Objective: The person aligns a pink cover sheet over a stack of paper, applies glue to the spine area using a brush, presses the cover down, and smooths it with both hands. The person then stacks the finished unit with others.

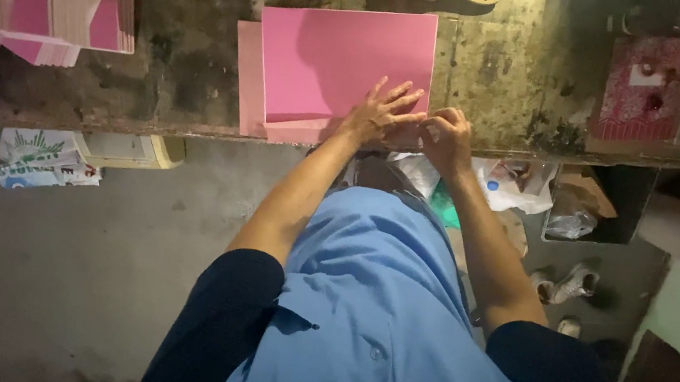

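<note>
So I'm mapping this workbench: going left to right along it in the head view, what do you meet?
Stack of pink sheets → pink sheet under the left hand → right hand → red patterned box.

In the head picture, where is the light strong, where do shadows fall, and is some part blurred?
Head view: light falls strongest on the pink sheet, where the left hand casts a soft shadow; the right hand at the sheet's near corner is slightly blurred; the bench looks dim and blotchy; the floor under it is dark and grainy; straight edges bend a little near the frame's borders.
</note>
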